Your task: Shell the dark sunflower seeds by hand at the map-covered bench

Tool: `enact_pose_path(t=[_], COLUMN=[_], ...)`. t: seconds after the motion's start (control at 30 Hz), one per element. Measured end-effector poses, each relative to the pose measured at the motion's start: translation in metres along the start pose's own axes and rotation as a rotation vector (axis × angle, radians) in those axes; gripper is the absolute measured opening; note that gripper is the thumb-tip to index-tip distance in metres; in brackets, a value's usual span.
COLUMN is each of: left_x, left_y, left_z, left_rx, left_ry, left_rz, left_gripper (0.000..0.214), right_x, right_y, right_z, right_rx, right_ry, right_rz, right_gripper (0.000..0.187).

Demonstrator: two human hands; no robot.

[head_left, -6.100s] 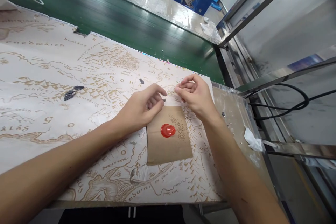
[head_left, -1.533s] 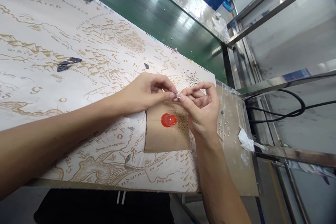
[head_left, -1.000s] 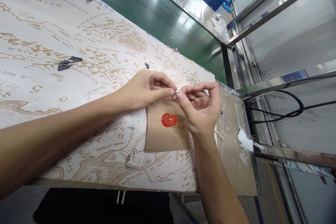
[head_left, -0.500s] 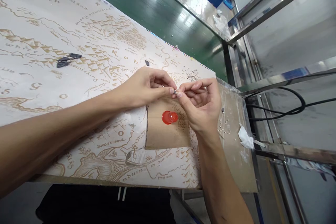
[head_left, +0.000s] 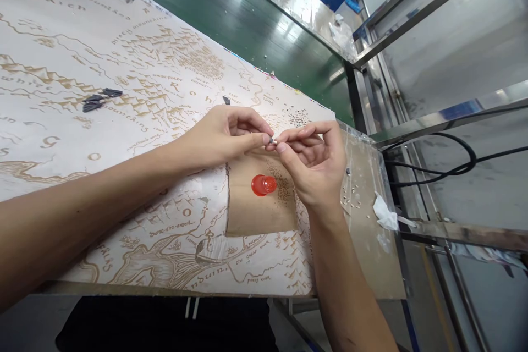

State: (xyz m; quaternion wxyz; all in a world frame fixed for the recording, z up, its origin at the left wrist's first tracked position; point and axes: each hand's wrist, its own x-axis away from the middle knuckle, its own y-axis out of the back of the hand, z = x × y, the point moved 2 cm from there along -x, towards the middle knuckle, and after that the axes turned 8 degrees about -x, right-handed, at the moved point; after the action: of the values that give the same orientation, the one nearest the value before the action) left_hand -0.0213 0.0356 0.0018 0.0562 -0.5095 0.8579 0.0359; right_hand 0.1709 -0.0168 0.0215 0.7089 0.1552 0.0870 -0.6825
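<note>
My left hand (head_left: 231,135) pinches a tiny dark grey piece (head_left: 271,141) between thumb and forefinger. Facing it, my right hand (head_left: 315,157) holds a tiny pale piece (head_left: 275,143) in its fingertips, close against the dark one; whether the two touch I cannot tell. Both hands are above the upper edge of a square of brown cardboard (head_left: 247,217). On that cardboard stands a small red plastic cup (head_left: 259,185), beside a scatter of tiny brown bits (head_left: 284,187). Tiny dark bits (head_left: 297,115) are spread beyond my right hand.
The sheet printed with a map (head_left: 144,121) covers most of the table. Dark grey pieces (head_left: 97,100) lie at the left, another dark piece (head_left: 226,100) beyond my left hand. At the right are small pale bits (head_left: 350,198), a crumpled white tissue (head_left: 385,212) and a metal frame (head_left: 454,121).
The view has shifted slightly. My fingertips have moved a little apart, and more of the small pale piece shows between them.
</note>
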Motion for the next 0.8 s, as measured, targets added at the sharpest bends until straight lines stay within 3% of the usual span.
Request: enact_pose_path(t=[0.27, 0.8], left_x=[-0.0003, 0.0021], left_y=[-0.0003, 0.0000], left_z=[0.0009, 0.0049], left_rx=[-0.011, 0.005], left_ry=[-0.014, 0.029], left_rz=[0.005, -0.005], left_gripper=[0.009, 0.014], right_x=[0.0008, 0.0040], right_y=[-0.0027, -0.0028], right_z=[0.0023, -0.0046], right_rx=[0.019, 0.039], right_ry=[-0.025, 0.083], right_rz=[-0.018, -0.013], right_gripper=[0.043, 0.037])
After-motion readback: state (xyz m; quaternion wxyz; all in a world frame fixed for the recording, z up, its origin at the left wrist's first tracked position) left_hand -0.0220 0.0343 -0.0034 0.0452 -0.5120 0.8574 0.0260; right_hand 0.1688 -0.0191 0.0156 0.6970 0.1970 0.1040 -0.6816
